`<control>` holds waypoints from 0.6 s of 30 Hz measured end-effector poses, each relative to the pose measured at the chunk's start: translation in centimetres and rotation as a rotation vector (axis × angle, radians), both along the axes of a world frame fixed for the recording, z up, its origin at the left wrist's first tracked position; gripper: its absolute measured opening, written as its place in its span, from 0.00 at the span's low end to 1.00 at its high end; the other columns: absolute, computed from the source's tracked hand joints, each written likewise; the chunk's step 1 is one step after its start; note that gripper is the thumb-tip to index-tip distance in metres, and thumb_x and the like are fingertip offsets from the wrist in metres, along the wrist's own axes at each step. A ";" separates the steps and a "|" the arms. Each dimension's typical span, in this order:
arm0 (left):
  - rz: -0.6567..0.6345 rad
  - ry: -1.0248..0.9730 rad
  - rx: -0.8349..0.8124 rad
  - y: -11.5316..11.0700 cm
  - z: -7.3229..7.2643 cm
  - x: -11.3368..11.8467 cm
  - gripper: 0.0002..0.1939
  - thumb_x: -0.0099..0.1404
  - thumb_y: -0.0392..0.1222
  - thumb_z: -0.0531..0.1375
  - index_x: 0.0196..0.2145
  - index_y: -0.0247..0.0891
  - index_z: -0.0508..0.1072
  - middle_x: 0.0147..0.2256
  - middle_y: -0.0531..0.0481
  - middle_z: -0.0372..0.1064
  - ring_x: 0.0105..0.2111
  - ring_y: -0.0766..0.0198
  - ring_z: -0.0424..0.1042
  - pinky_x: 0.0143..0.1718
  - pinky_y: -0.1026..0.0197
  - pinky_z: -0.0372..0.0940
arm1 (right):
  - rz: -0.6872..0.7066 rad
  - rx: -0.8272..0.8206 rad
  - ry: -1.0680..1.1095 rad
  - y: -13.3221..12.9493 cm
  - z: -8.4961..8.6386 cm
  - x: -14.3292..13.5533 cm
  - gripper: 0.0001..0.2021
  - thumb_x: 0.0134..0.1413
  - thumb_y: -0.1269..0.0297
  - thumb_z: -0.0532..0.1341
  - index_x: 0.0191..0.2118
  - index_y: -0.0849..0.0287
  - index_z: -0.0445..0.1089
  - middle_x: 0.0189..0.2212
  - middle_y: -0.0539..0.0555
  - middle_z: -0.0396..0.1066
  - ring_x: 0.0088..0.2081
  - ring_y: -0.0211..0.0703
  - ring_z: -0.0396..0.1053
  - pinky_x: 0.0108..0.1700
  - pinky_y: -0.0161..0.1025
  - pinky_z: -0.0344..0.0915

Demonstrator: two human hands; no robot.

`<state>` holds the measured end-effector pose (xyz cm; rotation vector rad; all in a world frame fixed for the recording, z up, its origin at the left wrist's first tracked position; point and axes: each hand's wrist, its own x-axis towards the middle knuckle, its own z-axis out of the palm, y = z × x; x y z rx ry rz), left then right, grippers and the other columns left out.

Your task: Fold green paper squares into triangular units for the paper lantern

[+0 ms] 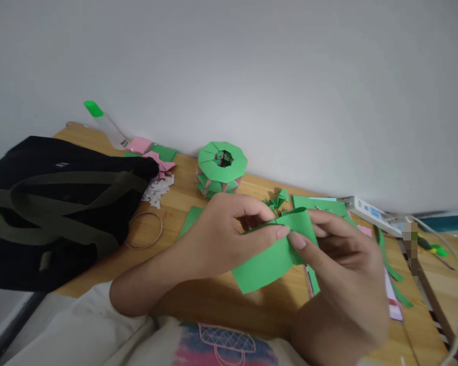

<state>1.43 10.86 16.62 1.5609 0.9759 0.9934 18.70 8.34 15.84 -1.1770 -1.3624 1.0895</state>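
Between my two hands, above the wooden table, is a sheet of green paper (262, 268) with its top edge bent over in a loose fold. My left hand (229, 231) pinches the fold, thumb on the near side. From the right, my right hand (341, 264) grips the same paper, its thumb tip almost touching the left thumb; its other fingers are partly behind the sheet. Just beyond stands a round green and pink folded-paper piece (208, 185) with a hole in its top. Small green folded-paper pieces (281, 197) lie behind the paper.
A black bag (72, 178) covers the table's left side, near a rubber band-like ring (161, 231) and white paper scraps (158, 190). Pink paper (139, 145) lies by the wall. A white power strip (374, 213) and green paper strips (385, 259) are at right.
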 end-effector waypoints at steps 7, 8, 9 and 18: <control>0.007 0.027 0.005 0.0 0.0 0.0 0.12 0.59 0.38 0.58 0.19 0.36 0.68 0.19 0.55 0.64 0.21 0.70 0.62 0.19 0.69 0.57 | 0.003 0.006 -0.015 0.1 -0.1 -0.1 0.10 0.49 0.67 0.67 0.39 0.50 0.75 0.32 0.49 0.80 0.31 0.40 0.77 0.32 0.33 0.75; 0.009 0.028 0.005 0.0 -0.1 0.0 0.12 0.59 0.38 0.58 0.19 0.36 0.68 0.19 0.55 0.64 0.21 0.70 0.61 0.19 0.69 0.57 | 0.003 0.008 -0.023 0.1 -0.1 -0.1 0.09 0.50 0.67 0.67 0.39 0.50 0.75 0.32 0.50 0.80 0.31 0.40 0.77 0.32 0.34 0.75; 0.010 0.030 0.003 0.0 -0.1 0.0 0.12 0.59 0.38 0.58 0.19 0.37 0.67 0.19 0.55 0.64 0.21 0.70 0.61 0.19 0.68 0.57 | 0.005 0.011 -0.031 0.1 0.0 -0.1 0.09 0.50 0.67 0.67 0.39 0.50 0.75 0.32 0.50 0.79 0.31 0.41 0.77 0.32 0.34 0.75; -0.018 0.017 0.011 0.0 -0.3 -0.1 0.09 0.59 0.36 0.58 0.21 0.37 0.70 0.21 0.54 0.67 0.23 0.69 0.64 0.22 0.68 0.59 | 0.029 -0.002 -0.005 0.2 -0.2 0.0 0.09 0.51 0.66 0.67 0.40 0.49 0.76 0.31 0.49 0.79 0.31 0.40 0.76 0.31 0.33 0.73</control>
